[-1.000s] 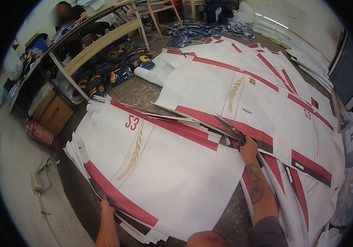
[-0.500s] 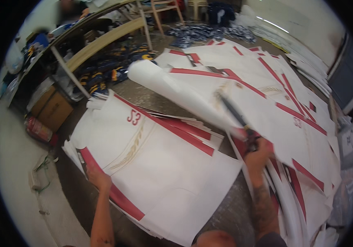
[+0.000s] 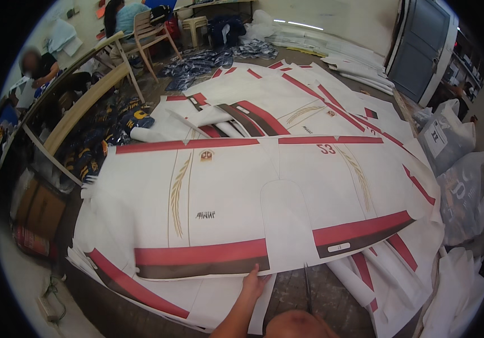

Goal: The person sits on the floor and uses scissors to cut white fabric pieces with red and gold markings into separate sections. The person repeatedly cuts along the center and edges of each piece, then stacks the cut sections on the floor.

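Note:
A large white printed sheet with red and dark bands and gold wheat-ear motifs spreads across the middle. My left hand pinches its near edge, thumb on top, at the dark band. Just right of that hand, a thin dark scissor blade points up at the sheet's near edge, by a pale arch-shaped area between two printed panels. My right hand is hidden low in the picture, behind my knee. Under the sheet's left part lies a stack of similar cut pieces.
More printed sheets overlap on the floor behind and to the right. Clear plastic bags stand at the right. A wooden bench, a cardboard box and a red cylinder are at the left. Two people sit farther back.
The printed sheet, partly rolled before, now lies spread over the middle and covers much of the left stack. My left hand left that stack for the sheet's edge. The scissors came down nearer me.

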### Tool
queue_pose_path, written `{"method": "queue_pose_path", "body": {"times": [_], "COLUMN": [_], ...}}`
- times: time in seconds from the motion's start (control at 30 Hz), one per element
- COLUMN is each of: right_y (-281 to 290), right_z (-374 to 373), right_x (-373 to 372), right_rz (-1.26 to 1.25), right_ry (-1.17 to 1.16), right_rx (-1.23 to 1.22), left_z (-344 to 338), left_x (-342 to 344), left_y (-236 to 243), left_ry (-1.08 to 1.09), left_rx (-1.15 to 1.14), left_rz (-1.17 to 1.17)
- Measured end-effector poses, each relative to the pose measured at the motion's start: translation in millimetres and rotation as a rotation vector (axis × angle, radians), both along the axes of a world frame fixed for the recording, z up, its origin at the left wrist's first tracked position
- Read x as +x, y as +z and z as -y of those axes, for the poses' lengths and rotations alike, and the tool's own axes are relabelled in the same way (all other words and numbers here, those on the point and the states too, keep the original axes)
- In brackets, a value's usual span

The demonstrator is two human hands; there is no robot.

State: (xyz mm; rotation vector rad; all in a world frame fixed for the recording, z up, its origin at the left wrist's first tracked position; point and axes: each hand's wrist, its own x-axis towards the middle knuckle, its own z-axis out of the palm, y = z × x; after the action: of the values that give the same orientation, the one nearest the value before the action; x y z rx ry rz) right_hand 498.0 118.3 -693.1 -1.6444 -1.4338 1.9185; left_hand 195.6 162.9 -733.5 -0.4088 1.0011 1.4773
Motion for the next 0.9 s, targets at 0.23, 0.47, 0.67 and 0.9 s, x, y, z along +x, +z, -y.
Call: {"method": "queue_pose_path", "body": {"times": [0.23,0.47,0.67,0.9], "right_y": [-2.8,10.1,20.3,27.9], "right_z": [3.7,-7.6,-6.5,4.1], "right_x": [8.0,-27.6,-34.6,-38.2], "right_rz": [0.034,-0.061,-0.148,-0.180], "right_ry": [-0.044,0.017,0.027,0.016], "right_rx": [-0.116,-0.143,-0.218,-0.279], "left_z": [-24.2,-46.0,-13.4,-4.8], "left_x": [43.8,57.3,47.4,54.8], "left_y": [2.3,-8.4,-11.8,5.6], "left_ry": [0.249,-0.129,-0.145,-0.179], "left_rx": [-0.114,-0.309,-0.134,-0.125], "left_rz": [0.127,0.010,-0.114,0.011]}}
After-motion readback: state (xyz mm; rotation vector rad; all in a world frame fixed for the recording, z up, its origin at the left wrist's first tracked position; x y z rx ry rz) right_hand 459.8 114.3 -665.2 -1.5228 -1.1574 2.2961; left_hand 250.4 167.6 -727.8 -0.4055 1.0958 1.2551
